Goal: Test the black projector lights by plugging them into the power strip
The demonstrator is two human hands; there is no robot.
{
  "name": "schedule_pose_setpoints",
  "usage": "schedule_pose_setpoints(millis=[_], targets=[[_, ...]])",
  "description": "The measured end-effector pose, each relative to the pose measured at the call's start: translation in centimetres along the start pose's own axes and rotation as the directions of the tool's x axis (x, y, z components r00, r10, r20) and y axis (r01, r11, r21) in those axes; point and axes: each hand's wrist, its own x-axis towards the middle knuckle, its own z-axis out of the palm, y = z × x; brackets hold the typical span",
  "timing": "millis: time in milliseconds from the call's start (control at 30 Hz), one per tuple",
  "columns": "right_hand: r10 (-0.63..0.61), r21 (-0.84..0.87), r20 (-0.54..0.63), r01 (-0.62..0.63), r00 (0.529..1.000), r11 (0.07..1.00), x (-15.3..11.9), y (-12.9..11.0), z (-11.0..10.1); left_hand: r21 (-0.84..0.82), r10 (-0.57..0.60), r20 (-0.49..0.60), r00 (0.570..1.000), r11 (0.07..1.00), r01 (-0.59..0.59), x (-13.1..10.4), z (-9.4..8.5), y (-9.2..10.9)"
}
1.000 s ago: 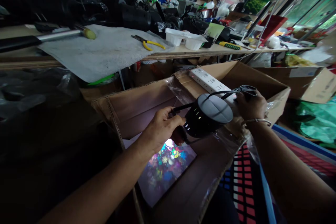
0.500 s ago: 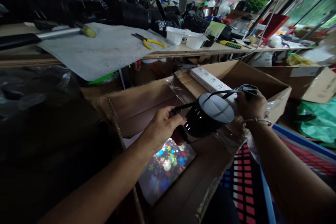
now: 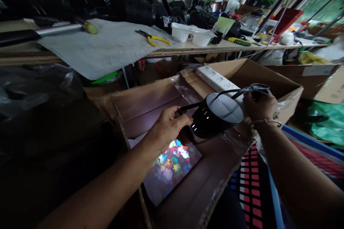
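My left hand (image 3: pixel 172 128) grips the side of a black round projector lamp (image 3: pixel 208 123), tilted above an open cardboard box (image 3: pixel 150 96). Its flat grey end faces up. Coloured spots of light with star shapes fall on a white sheet (image 3: pixel 163 179) inside the box. To the right, my right hand (image 3: pixel 260 107) is closed on a bundled black cable (image 3: pixel 255 88), close to a white power strip (image 3: pixel 215 78) that lies across the box flaps. A bracelet is on my right wrist.
On the workbench (image 3: pixel 172 52) behind lie yellow-handled pliers (image 3: pixel 153 38), a grey cloth (image 3: pixel 107 43), white plastic tubs (image 3: pixel 202 37) and many black lamps. A red and blue basket (image 3: pixel 251 186) stands below my right arm. More cardboard boxes (image 3: pixel 309 78) are at the right.
The light pattern on the sheet has shifted and its colours differ. The whole view has moved slightly; both hands keep their holds.
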Motion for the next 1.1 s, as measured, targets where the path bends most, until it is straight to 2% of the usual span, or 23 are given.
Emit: schedule_pose_setpoints(millis=[667,1100], targets=[[-0.073,-0.016,-0.045,0.073,0.996,0.997,0.10,0.58,0.84,-0.005,0.017,0.005,1.000,1.000,-0.017,0.16,-0.22,-0.16],[-0.066,-0.003,-0.030,0.066,0.997,0.998,-0.12,0.31,0.53,0.022,-0.017,-0.001,1.000,1.000,0.017,-0.05,0.06,0.07]])
